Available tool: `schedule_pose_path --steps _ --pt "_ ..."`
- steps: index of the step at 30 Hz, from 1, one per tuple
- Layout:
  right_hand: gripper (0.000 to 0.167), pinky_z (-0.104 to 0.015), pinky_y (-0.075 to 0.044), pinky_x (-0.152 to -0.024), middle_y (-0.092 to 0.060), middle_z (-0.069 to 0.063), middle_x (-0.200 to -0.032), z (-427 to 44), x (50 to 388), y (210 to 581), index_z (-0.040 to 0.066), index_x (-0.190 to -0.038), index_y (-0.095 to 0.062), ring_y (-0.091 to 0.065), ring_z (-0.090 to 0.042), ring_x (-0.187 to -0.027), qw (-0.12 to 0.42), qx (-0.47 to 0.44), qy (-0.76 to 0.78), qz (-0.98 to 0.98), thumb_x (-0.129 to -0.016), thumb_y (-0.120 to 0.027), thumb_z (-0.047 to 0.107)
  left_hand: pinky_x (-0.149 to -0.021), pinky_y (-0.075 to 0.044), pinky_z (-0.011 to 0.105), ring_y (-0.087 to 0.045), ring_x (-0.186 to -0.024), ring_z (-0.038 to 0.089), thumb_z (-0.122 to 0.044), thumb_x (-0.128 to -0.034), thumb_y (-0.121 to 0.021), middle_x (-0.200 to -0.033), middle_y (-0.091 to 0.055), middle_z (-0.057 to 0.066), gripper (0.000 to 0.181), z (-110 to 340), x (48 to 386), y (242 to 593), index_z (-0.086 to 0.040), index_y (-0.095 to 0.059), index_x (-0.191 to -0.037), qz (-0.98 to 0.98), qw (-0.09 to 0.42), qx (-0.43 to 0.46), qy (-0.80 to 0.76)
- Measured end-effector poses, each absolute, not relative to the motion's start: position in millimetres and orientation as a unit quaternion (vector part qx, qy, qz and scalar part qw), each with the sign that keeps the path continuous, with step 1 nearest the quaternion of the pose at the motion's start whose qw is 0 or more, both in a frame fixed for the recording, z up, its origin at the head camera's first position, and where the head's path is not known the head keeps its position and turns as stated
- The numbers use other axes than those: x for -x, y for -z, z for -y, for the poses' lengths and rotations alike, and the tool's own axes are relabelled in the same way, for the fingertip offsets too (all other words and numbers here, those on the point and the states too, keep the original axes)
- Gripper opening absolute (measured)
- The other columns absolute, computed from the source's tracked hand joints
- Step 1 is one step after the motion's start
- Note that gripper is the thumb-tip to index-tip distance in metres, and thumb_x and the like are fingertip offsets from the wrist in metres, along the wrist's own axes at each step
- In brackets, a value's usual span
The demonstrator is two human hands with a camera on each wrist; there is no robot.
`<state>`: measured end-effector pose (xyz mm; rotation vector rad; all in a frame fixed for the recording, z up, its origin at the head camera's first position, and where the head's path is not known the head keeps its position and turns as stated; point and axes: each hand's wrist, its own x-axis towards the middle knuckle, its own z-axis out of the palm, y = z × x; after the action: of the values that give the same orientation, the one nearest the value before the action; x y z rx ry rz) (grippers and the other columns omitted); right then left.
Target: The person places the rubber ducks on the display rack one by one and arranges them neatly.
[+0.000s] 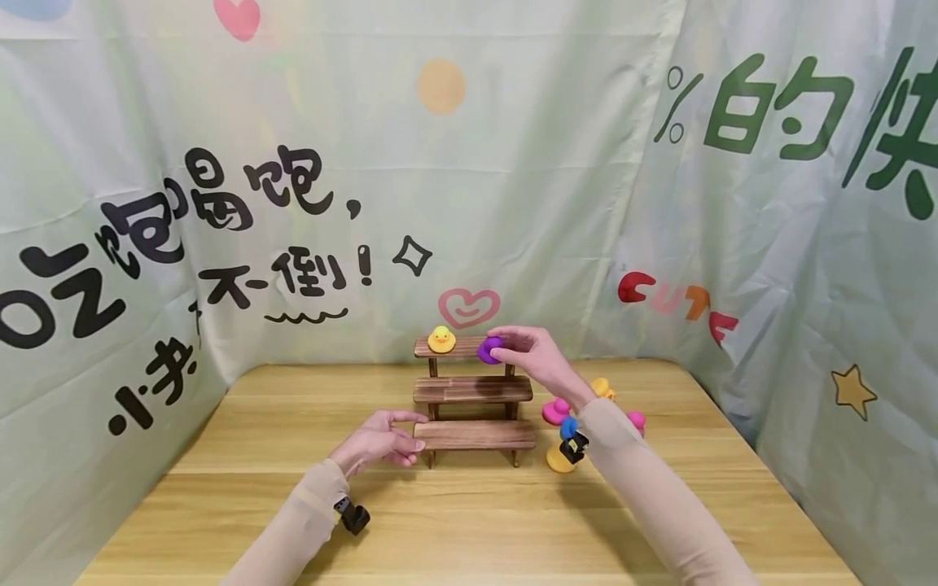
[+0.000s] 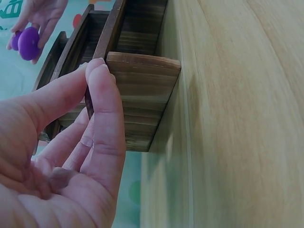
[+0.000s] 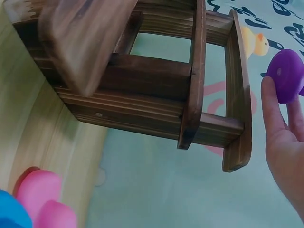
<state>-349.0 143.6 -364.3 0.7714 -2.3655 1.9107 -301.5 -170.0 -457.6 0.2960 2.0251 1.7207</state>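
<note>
With the grip of the left hand (image 1: 377,439) pinching the left end of the bottom step (image 1: 476,435) of a wooden stand (image 1: 472,390) toward the surface's (image 1: 330,391) far edge, the grip of the right hand (image 1: 541,358) holds a purple toy (image 1: 487,351) just above the top step's (image 1: 466,347) right end, opposite a yellow duck (image 1: 441,341).

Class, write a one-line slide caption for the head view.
Left hand grips the wooden stand; right hand holds a purple toy by the top shelf, where a yellow duck sits.

Curtained-off tabletop setting: printed cloth drapes (image 1: 535,203) behind and beside wooden table (image 1: 469,529).
</note>
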Motion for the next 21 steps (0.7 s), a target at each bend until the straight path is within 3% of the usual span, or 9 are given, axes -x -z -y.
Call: schedule_pose_path --steps 8,15,21 --pt "0.038 -0.027 -0.056 -0.088 -0.068 -0.018 -0.119 -128 354 355 0.002 -0.125 -0.063 -0.068 -0.015 -0.102 0.002 -0.251 -0.609 0.753 -0.09 -0.071 0.013 -0.066 -0.062 0.032 -0.066 -0.062 0.014 -0.001 -0.0854 -0.071 -0.082 -0.069 0.02 0.06 169 302 456 0.003 -0.046 -0.14 -0.737 0.23 -0.111 -0.625" --pt "0.035 -0.029 -0.056 -0.089 -0.07 -0.013 -0.117 -120 369 356 0.008 -0.122 -0.066 -0.068 -0.018 -0.102 0.018 -0.247 -0.612 0.751 -0.089 -0.073 0.017 -0.064 -0.061 0.029 -0.066 -0.062 0.014 -0.001 -0.0864 -0.07 -0.083 -0.069 0.021 0.06 170 301 455 0.004 -0.044 -0.141 -0.737 0.23 -0.117 -0.625" --pt "0.034 -0.028 -0.057 -0.089 -0.07 -0.013 -0.117 -118 373 356 0.007 -0.122 -0.066 -0.068 -0.017 -0.101 0.01 -0.244 -0.614 0.75 -0.089 -0.072 0.013 -0.063 -0.061 0.029 -0.066 -0.062 0.014 -0.001 -0.0864 -0.071 -0.082 -0.069 0.02 0.059 170 302 456 0.004 -0.046 -0.14 -0.735 0.231 -0.118 -0.626"
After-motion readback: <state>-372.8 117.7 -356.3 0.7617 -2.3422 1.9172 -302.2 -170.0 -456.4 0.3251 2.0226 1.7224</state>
